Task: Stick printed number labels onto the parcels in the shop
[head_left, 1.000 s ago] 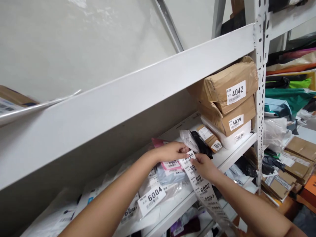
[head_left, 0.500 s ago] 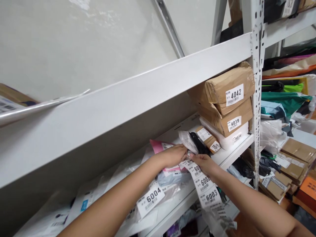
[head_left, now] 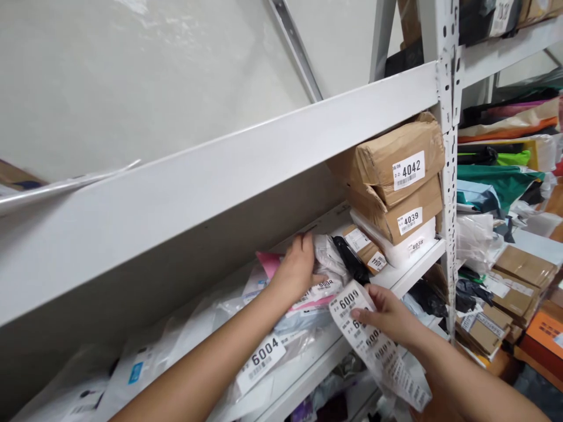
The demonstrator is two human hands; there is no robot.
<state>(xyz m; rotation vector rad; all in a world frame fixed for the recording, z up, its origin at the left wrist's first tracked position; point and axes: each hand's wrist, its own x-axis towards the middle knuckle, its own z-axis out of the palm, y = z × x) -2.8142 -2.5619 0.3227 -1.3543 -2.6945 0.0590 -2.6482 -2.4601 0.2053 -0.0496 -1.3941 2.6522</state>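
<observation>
The right hand [head_left: 387,313] pinches a strip of printed labels [head_left: 380,351] between thumb and fingers; the strip's top label reads 6009, and the rest trails down past the front of the shelf [head_left: 303,375], bending toward the right forearm. The left hand [head_left: 297,269] has its fingers bent and its thumb spread toward a label reading 6008 [head_left: 326,285], at the left side of a white plastic-wrapped parcel [head_left: 329,255]; whether it grips that parcel cannot be told. Under and behind this hand lie a pink parcel [head_left: 267,264] and a pale blue bag [head_left: 299,321]. Below the left forearm is a white label reading 6004 [head_left: 264,358], with clear-wrapped packages [head_left: 162,363] farther left. Just right of the white parcel sits a black bundle [head_left: 350,258], then a small brown box [head_left: 364,245] labelled 4044. Beside it stands a stack: a white package [head_left: 402,255] marked 4038 at the bottom, a brown carton [head_left: 387,220] marked 4039 above, and a dented carton [head_left: 378,158] marked 4042 on top, near the perforated upright [head_left: 448,176].
</observation>
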